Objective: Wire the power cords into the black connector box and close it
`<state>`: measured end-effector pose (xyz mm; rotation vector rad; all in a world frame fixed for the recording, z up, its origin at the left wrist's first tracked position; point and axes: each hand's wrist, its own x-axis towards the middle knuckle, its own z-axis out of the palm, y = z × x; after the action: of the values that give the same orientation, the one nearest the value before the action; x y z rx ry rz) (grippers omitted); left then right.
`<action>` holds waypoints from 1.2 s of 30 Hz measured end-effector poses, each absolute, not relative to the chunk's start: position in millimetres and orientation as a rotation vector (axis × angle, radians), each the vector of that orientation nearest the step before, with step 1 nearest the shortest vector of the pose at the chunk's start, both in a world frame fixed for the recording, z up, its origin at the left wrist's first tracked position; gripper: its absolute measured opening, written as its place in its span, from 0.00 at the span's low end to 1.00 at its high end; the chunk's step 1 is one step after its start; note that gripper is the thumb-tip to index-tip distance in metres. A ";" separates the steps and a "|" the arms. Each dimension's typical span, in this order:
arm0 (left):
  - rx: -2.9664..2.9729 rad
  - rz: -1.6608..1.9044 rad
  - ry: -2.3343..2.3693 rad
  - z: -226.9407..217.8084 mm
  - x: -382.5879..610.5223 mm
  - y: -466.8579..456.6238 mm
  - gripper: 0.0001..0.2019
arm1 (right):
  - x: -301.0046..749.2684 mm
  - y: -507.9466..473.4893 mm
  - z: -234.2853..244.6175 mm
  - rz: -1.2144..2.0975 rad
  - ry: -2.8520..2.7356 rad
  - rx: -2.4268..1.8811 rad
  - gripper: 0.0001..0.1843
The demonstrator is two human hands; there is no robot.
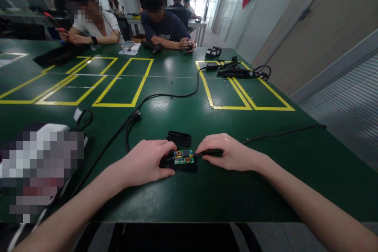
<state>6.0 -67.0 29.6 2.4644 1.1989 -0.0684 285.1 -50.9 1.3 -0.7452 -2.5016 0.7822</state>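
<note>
A small green circuit board point(185, 161) with copper coils and coloured wires lies on the table in front of me, above a black plastic case half point(190, 168). My left hand point(153, 161) closes its thumb and fingers round the black part at the board's left end. From the right, my right hand point(223, 152) pinches a black cable end point(214, 152) that tapers toward the board's right edge. Just behind the board rests an open black case shell point(179, 138), its hollow side up. Part of the left end is hidden by my fingers.
The green table point(165, 201) bears yellow tape outlines point(113, 105). A black cord point(162, 95) with a plug point(136, 115) crosses it. Black adapters and cables point(236, 71) lie at the far right. A blurred package point(44, 165) is at left. Two people sit opposite, with a power drill point(155, 49) near them.
</note>
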 end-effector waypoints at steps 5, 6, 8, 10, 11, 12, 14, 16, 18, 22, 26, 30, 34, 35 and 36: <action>2.400 -0.015 1.193 25.5 1.3 -64.8 0.12 | 282.0 -53.4 -1.6 0.767 -2.417 -0.678 0.10; 2.391 0.010 1.199 22.8 1.9 -65.7 0.12 | 281.2 -54.3 -1.3 0.764 -2.406 -0.664 0.10; 2.388 0.049 1.210 17.4 3.1 -67.0 0.10 | 279.5 -56.2 -0.6 0.759 -2.394 -0.640 0.10; 2.394 0.081 1.209 13.1 3.3 -66.9 0.10 | 278.3 -57.3 -0.8 0.728 -2.408 -0.634 0.10; 2.389 0.088 1.196 11.7 2.8 -66.4 0.10 | 278.0 -57.5 -1.4 0.701 -2.422 -0.643 0.10; 2.382 0.099 1.185 10.8 2.2 -65.6 0.11 | 278.0 -57.3 -2.2 0.677 -2.440 -0.656 0.10; 2.356 0.113 1.173 10.2 0.6 -63.9 0.11 | 278.6 -56.3 -3.7 0.659 -2.471 -0.694 0.10; 2.338 0.121 1.176 10.2 -0.8 -62.4 0.11 | 279.4 -54.9 -4.6 0.673 -2.496 -0.742 0.10; 2.337 0.126 1.184 9.8 -1.9 -61.6 0.12 | 279.6 -54.0 -5.1 0.698 -2.537 -0.807 0.11; 2.352 0.151 1.177 5.2 -5.1 -59.8 0.13 | 277.3 -54.2 -7.9 0.705 -2.583 -0.884 0.10; 2.364 0.310 1.100 -0.2 -10.7 -56.1 0.16 | 275.8 -54.2 -11.2 0.636 -2.594 -0.824 0.05; 2.285 0.405 0.961 0.0 -18.0 -52.3 0.08 | 277.0 -53.3 -8.4 0.628 -2.622 -0.817 0.04; 2.240 0.417 0.828 0.5 -23.2 -48.5 0.05 | 277.5 -53.0 -2.8 0.636 -2.661 -0.834 0.05; 2.238 0.422 0.807 0.0 -24.0 -47.5 0.07 | 277.3 -52.9 -1.8 0.644 -2.666 -0.838 0.05; 2.241 0.428 0.793 -0.6 -24.7 -46.5 0.08 | 277.1 -52.8 -0.9 0.651 -2.671 -0.841 0.05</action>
<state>-24.7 -46.5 -0.6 2.2409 0.7934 0.4281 277.1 -52.8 -0.9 -0.8411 -2.6705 0.6506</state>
